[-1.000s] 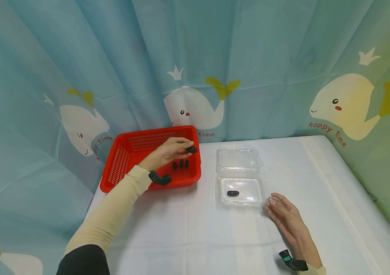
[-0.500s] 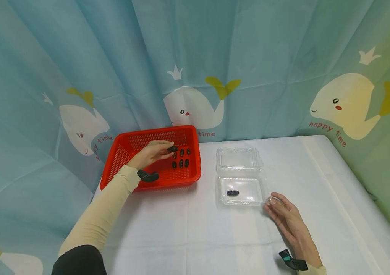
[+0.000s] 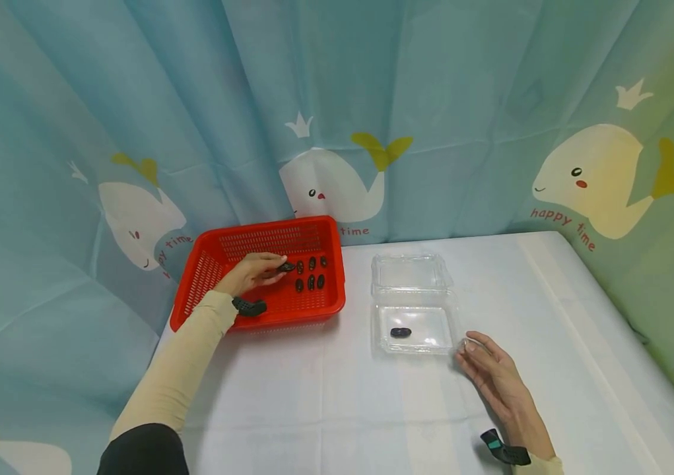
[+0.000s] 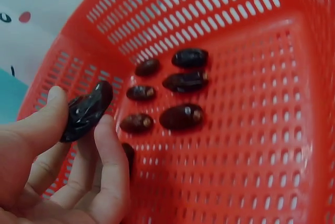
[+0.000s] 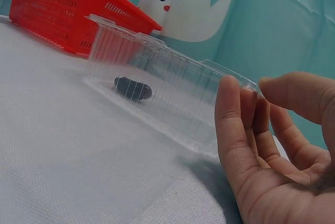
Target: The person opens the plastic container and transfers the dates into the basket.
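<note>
My left hand [image 3: 251,272] is over the red basket [image 3: 337,298], pinching a dark, wrinkled date [image 4: 90,110] between thumb and fingers. Several more dates [image 4: 181,117] lie in two rows on the basket floor; one is partly hidden behind my fingers in the left wrist view. At the near right corner of a clear plastic clamshell box [image 3: 415,292], my right hand [image 3: 498,377] pinches the rim with thumb and fingertips. The lid is folded back, flat on the table. Inside the box, near its left wall, lies a dark date [image 3: 401,332], or two end to end.
Both containers stand on a table with a white cloth [image 3: 325,396], the basket left of the box. A blue curtain [image 3: 461,99] with whale prints hangs directly behind the table and along the sides.
My left hand has moved left and slightly nearer over the basket with the date, uncovering the far row of dates. My right hand has stayed at the box corner.
</note>
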A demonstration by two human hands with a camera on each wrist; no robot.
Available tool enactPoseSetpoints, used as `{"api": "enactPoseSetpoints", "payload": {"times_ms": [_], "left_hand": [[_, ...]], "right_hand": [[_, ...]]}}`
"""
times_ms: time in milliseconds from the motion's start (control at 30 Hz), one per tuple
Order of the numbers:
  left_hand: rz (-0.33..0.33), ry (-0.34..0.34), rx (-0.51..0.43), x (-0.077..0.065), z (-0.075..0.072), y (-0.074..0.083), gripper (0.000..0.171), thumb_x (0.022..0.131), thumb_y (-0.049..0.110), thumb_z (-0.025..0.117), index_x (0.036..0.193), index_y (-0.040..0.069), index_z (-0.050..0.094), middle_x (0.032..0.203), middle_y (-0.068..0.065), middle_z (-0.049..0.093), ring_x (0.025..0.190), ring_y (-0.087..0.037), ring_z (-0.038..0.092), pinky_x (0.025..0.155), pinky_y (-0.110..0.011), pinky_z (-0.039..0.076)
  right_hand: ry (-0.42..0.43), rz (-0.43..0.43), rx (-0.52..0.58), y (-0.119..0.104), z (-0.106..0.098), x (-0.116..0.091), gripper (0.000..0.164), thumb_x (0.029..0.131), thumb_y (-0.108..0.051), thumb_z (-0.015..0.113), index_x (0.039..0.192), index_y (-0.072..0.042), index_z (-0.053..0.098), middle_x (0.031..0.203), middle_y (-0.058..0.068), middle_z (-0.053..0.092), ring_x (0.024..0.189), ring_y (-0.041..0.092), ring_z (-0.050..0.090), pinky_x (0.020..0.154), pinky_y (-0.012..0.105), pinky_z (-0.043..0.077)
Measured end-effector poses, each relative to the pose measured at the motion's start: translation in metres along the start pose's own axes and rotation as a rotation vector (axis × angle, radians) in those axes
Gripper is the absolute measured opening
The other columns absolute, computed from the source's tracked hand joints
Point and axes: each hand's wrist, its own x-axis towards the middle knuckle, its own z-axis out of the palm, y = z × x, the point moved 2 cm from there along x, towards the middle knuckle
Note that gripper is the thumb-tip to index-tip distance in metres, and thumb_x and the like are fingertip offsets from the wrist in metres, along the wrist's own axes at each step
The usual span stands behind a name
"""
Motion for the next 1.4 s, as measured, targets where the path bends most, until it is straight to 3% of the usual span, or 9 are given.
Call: {"api": "enactPoseSetpoints", "payload": {"times_ms": [133, 333, 467, 567, 633, 833, 967, 1100, 1400], "left_hand": [[-0.001, -0.022, 0.016, 0.000, -0.006, -0.005, 0.050, 0.104, 0.014, 0.064, 0.149, -0.001, 0.052, 0.107, 0.003, 0.064, 0.095, -0.012, 0.067, 0.109, -0.036, 0.052], [-0.016, -0.039, 0.066, 0.005, -0.009, -0.009, 0.048, 0.103, 0.005, 0.062, 0.149, -0.005, 0.052, 0.102, 0.002, 0.069, 0.092, -0.012, 0.070, 0.103, -0.035, 0.056], [0.010, -0.047, 0.141, 0.005, -0.009, -0.009, 0.046, 0.103, 0.002, 0.061, 0.148, -0.006, 0.053, 0.125, -0.011, 0.069, 0.093, -0.010, 0.070, 0.107, -0.038, 0.054], [0.028, -0.050, 0.226, 0.007, -0.010, -0.010, 0.045, 0.104, 0.002, 0.059, 0.147, -0.006, 0.053, 0.146, -0.021, 0.058, 0.093, -0.007, 0.070, 0.106, -0.038, 0.055], [0.021, -0.039, 0.244, 0.010, -0.010, -0.012, 0.044, 0.103, 0.001, 0.060, 0.146, -0.007, 0.054, 0.152, -0.024, 0.054, 0.090, -0.007, 0.070, 0.103, -0.036, 0.058], [-0.055, 0.028, 0.204, 0.021, -0.007, -0.015, 0.042, 0.100, -0.003, 0.063, 0.141, -0.008, 0.058, 0.131, -0.016, 0.062, 0.076, -0.008, 0.069, 0.083, -0.027, 0.063], [-0.061, 0.030, 0.204, 0.022, -0.004, -0.014, 0.044, 0.100, -0.004, 0.063, 0.143, -0.008, 0.057, 0.123, -0.013, 0.063, 0.076, -0.010, 0.069, 0.083, -0.027, 0.063], [-0.024, 0.037, 0.255, 0.018, -0.004, -0.014, 0.039, 0.100, -0.005, 0.062, 0.138, -0.011, 0.059, 0.112, -0.012, 0.065, 0.075, -0.010, 0.070, 0.085, -0.030, 0.064], [0.123, -0.005, 0.522, 0.012, 0.002, -0.013, 0.019, 0.099, -0.003, 0.062, 0.111, -0.016, 0.068, 0.098, -0.011, 0.067, 0.074, -0.015, 0.070, 0.077, -0.033, 0.064]], "right_hand": [[0.002, 0.001, 0.011, 0.000, 0.000, 0.000, 0.024, 0.106, -0.011, 0.059, 0.128, -0.019, 0.054, 0.107, -0.009, 0.067, 0.102, 0.004, 0.070, 0.097, 0.020, 0.058], [0.009, 0.007, -0.003, 0.000, 0.001, 0.000, 0.028, 0.106, -0.012, 0.060, 0.131, -0.017, 0.051, 0.106, -0.010, 0.067, 0.102, 0.004, 0.070, 0.097, 0.020, 0.057], [-0.002, -0.003, 0.012, 0.000, 0.000, 0.000, 0.026, 0.106, -0.010, 0.059, 0.130, -0.018, 0.052, 0.106, -0.010, 0.067, 0.102, 0.004, 0.070, 0.097, 0.020, 0.057], [-0.008, -0.004, 0.028, 0.000, -0.001, 0.000, 0.025, 0.106, -0.009, 0.058, 0.128, -0.020, 0.054, 0.106, -0.009, 0.068, 0.101, 0.004, 0.071, 0.097, 0.020, 0.058], [-0.013, -0.005, 0.032, 0.001, -0.001, 0.000, 0.024, 0.106, -0.009, 0.058, 0.127, -0.020, 0.054, 0.106, -0.009, 0.068, 0.101, 0.005, 0.071, 0.097, 0.021, 0.058], [-0.019, -0.013, 0.018, 0.002, -0.001, 0.000, 0.024, 0.107, -0.009, 0.057, 0.127, -0.020, 0.054, 0.106, -0.010, 0.067, 0.102, 0.004, 0.070, 0.098, 0.020, 0.057], [-0.005, -0.003, 0.012, 0.001, -0.002, -0.001, 0.026, 0.106, -0.011, 0.058, 0.130, -0.020, 0.052, 0.107, -0.010, 0.067, 0.102, 0.004, 0.070, 0.098, 0.020, 0.057], [0.004, 0.008, 0.013, 0.001, -0.001, -0.001, 0.025, 0.106, -0.012, 0.059, 0.129, -0.020, 0.053, 0.107, -0.010, 0.067, 0.102, 0.004, 0.070, 0.097, 0.021, 0.058], [0.002, -0.006, 0.003, 0.001, 0.000, -0.001, 0.025, 0.106, -0.010, 0.058, 0.129, -0.018, 0.052, 0.108, -0.009, 0.066, 0.102, 0.004, 0.070, 0.097, 0.020, 0.058]]}}
